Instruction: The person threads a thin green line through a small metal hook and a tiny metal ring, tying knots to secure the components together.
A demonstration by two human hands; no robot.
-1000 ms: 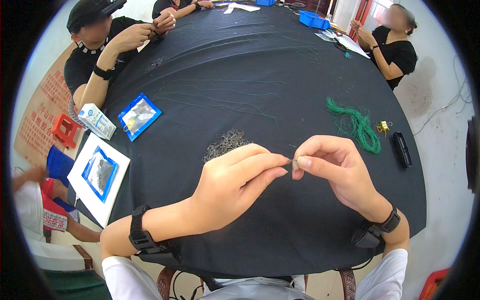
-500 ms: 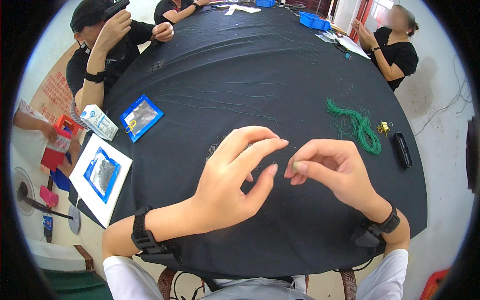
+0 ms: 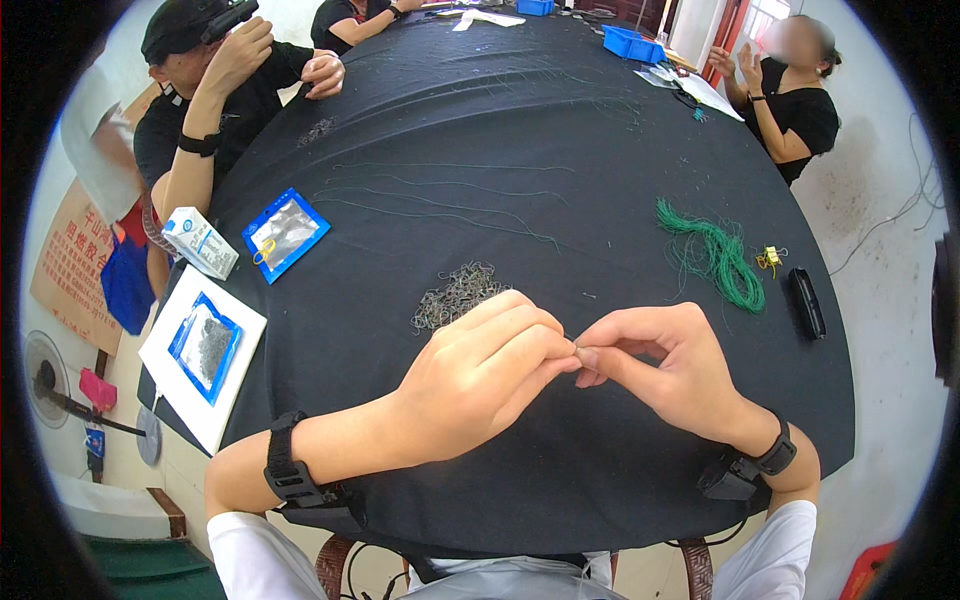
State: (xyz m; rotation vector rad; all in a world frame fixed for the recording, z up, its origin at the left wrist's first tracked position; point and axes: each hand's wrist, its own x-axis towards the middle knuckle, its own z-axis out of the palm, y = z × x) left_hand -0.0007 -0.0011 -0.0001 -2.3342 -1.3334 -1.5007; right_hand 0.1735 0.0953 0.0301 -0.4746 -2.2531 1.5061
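Note:
My left hand (image 3: 490, 375) and my right hand (image 3: 665, 365) meet at the fingertips over the near part of the table. Thumb and fingers are pinched together on both. Whatever sits between them is too small to make out. Just beyond my left hand lies a pile of small, curved dark metal pieces (image 3: 460, 292), like fish hooks, partly covered by the hand. To the right, past my right hand, is a loose bundle of green thread (image 3: 725, 262). A few single green threads (image 3: 450, 188) stretch across the cloth farther away.
Black cloth covers the round table (image 3: 580, 490). At left are a white board (image 3: 225, 375) bearing a blue-edged pouch (image 3: 205, 348), another pouch (image 3: 285, 235) and a drink carton (image 3: 200, 243). A yellow clip (image 3: 770, 260) and a black case (image 3: 806, 303) lie right. Co-workers sit around the far side.
My left hand has closed from spread fingers into a pinch and come down to meet my right fingertips, uncovering the metal pile. My right hand shifted slightly nearer to me.

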